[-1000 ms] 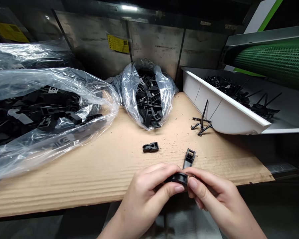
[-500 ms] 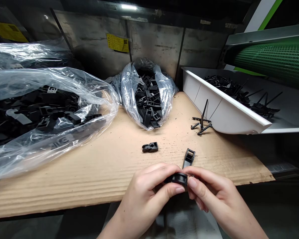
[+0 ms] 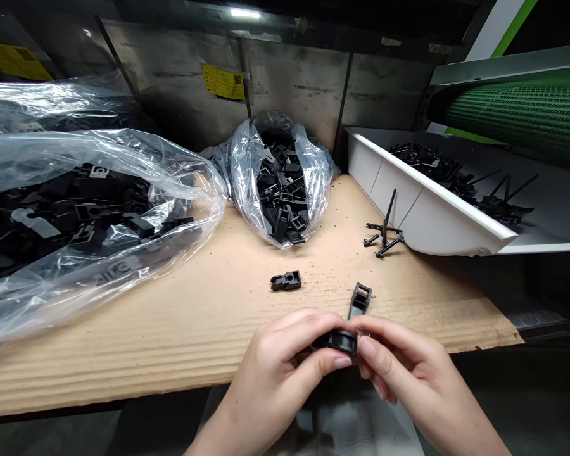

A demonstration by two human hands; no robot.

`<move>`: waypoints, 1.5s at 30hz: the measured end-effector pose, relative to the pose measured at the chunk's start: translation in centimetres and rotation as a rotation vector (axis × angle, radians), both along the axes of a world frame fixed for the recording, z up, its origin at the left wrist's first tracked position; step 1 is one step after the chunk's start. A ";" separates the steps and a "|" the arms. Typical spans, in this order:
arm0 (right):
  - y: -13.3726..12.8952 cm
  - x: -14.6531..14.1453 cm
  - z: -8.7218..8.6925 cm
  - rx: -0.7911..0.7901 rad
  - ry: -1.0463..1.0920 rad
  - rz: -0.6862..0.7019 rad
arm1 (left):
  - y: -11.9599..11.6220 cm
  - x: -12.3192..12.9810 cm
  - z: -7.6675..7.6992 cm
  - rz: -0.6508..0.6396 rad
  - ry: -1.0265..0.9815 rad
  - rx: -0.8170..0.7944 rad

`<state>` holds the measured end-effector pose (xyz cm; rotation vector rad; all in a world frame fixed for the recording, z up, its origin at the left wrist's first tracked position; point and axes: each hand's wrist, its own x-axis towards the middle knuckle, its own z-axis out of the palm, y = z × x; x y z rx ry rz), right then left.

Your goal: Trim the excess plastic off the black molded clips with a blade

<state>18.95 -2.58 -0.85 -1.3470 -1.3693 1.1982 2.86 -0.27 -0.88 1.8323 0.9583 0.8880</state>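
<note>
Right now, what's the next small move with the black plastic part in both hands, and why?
Probably rotate the black plastic part between the left hand and right hand to see its hidden face: both hands pinch it, and only a dark rounded edge shows.

The left hand [image 3: 285, 361] and right hand [image 3: 408, 367] hid most of the black part [image 3: 342, 342]. The big bag [image 3: 99, 149] ran off the left side, and its shiny plastic blurred what lay inside. The white tray [image 3: 437, 212] ran off the right side. The yellow label [image 3: 223, 82] had words too small to read.
</note>
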 end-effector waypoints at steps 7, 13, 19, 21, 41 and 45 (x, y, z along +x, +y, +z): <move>0.0 0.0 0.0 0.008 -0.024 0.003 | -0.1 0.0 0.1 -0.003 -0.007 0.004; 0.0 0.0 0.0 0.008 -0.011 0.000 | -0.1 -0.1 0.0 -0.004 0.005 0.005; 0.0 0.0 0.1 0.006 -0.023 0.001 | -0.2 -0.2 0.0 -0.001 0.005 -0.014; 0.0 0.0 0.1 0.003 -0.035 0.005 | -0.1 -0.2 0.1 -0.002 -0.003 -0.024; 0.0 0.0 0.1 0.005 0.008 0.010 | 0.0 0.0 0.1 -0.003 0.000 -0.024; 0.0 0.0 0.1 -0.005 0.039 0.002 | 0.0 0.0 0.1 -0.006 -0.001 -0.030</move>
